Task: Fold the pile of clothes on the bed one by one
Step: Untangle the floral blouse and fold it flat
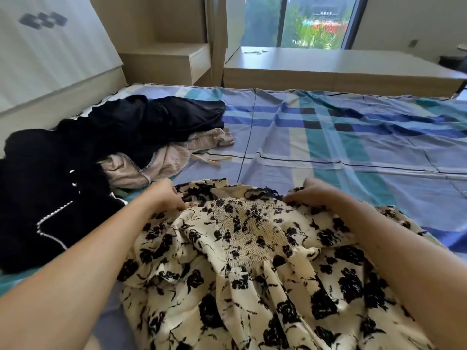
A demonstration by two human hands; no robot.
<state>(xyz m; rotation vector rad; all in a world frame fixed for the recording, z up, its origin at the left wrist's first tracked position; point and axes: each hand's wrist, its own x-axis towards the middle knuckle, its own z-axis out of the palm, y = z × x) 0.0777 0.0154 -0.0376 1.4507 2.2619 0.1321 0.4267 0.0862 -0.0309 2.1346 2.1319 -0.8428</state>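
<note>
your left hand (pixel 165 198) and right hand (pixel 312 193) on the near floral dress (pixel 247 248), fingers (pixel 177 195) clamped on its far edge, clothes pile (pixel 113 137) left

Both my bare forearms reach from the lower corners toward mid-frame. My left hand (pixel 165 195) and right hand (pixel 312 193) sit level, knuckles up, fingers curled down, each pinching the cream, black-flowered crinkled dress (pixel 242 223).

A window (pixel 298 21) in the far wall shows green trees outside. Below it runs a long pale wooden worktop (pixel 341 64), with a thin wire-like item (pixel 254 51) near its left end. Left of it stands a light wooden bedside cabinet (pixel 166 59), next to a pale headboard (pixel 50 46).
</note>
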